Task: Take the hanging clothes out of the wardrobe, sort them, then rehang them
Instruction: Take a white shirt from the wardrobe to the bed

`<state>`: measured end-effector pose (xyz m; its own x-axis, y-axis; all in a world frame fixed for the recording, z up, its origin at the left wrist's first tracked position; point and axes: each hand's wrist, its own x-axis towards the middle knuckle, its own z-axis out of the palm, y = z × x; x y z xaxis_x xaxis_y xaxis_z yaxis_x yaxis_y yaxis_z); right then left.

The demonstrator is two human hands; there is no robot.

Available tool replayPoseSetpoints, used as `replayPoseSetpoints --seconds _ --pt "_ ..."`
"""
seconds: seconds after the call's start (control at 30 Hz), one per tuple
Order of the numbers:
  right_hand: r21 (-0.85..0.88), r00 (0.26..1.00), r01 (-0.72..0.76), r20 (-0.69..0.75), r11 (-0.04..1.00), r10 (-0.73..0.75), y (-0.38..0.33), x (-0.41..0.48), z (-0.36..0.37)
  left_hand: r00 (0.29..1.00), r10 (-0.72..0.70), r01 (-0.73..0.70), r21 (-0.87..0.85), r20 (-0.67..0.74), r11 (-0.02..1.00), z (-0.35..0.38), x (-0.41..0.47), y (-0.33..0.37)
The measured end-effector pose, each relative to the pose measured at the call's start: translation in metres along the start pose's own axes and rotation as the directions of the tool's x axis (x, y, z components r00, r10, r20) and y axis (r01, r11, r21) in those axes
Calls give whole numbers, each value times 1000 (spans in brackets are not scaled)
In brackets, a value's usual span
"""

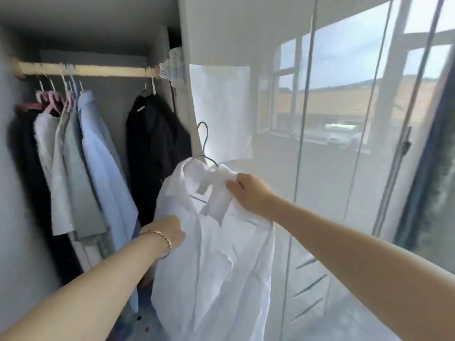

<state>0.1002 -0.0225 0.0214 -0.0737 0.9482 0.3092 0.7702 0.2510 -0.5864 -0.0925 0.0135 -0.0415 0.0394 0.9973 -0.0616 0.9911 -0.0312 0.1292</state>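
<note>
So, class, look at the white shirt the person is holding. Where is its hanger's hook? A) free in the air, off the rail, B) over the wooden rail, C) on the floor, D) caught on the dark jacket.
A: the hanger pokes up from the white shirt with its hook in open air, well below the wooden rail, while the left hand and right hand grip the shirt.
</note>
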Motion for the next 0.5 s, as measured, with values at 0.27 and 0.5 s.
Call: replayPoseSetpoints --seconds 0.27,0.5 --pt "-60 942 -290 -192 955 274 113 -204 -96 924 354 -339 -118 146 934 91 -82 155" --pt "-3 782 -506 -423 862 458 173 -393 -151 745 599 -578 -164 295 800 186 -191 303"
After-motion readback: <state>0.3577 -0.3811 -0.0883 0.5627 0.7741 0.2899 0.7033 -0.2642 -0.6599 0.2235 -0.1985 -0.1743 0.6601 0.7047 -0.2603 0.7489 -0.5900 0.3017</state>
